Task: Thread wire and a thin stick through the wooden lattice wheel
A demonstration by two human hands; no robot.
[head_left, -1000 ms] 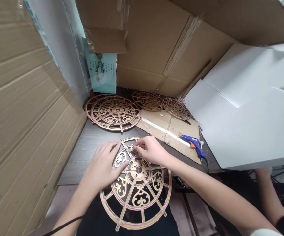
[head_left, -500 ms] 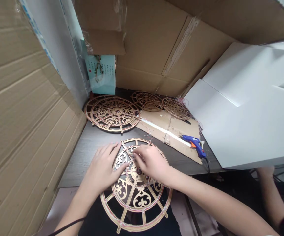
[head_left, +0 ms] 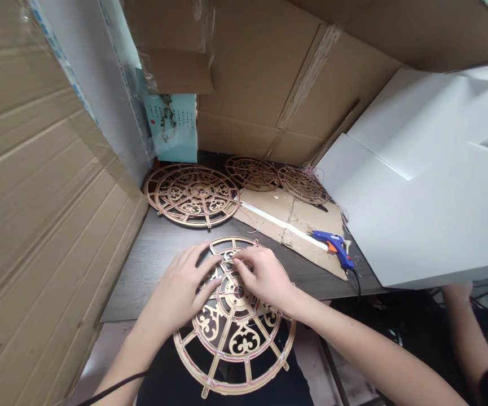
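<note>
A round openwork wooden frame (head_left: 239, 299) with scroll-shaped inserts lies at the near table edge, its lower part reaching out over it. Reddish thread or wire runs along its rings and spokes. My left hand (head_left: 188, 282) rests on its upper left part, thumb and fingers apart. From the right, my right hand (head_left: 263, 276) bends over the upper middle of the frame, thumb and index finger pinched close to a scroll insert. What sits between those fingertips is too small to make out.
Stacked similar frames (head_left: 193, 194) lie behind, with two more frames (head_left: 252, 173) farther back. A blue glue gun (head_left: 334, 245) rests on a cardboard sheet (head_left: 307, 225). A white box (head_left: 430, 186) stands right. Another person's arm (head_left: 467, 332) shows at lower right.
My left hand's index finger has moved right, toward my right fingertips. My right hand has shifted slightly right and up over the frame.
</note>
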